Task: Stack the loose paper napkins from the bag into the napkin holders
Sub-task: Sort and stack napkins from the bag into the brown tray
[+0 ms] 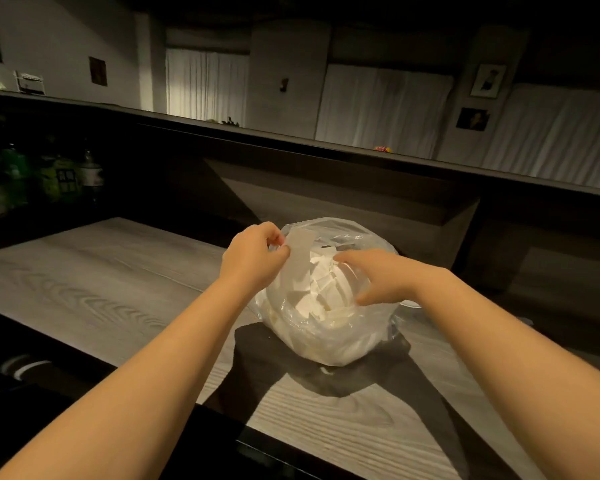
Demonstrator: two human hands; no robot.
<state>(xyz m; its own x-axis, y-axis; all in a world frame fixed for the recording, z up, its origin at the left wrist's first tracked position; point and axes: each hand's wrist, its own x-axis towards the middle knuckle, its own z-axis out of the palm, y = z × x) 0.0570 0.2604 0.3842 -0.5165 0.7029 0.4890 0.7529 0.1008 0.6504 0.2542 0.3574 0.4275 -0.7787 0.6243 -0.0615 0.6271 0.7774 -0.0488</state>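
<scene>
No text, brand, number or sign can be read anywhere. The bottles standing in the dark past the far left corner of the table carry labels, and one green label shows some dark marks, but they are too dim and too blurred to make out. The framed pictures on the wall behind show only dark shapes without any letters, and the clear bag of napkins on the table has no print that I can see.
</scene>
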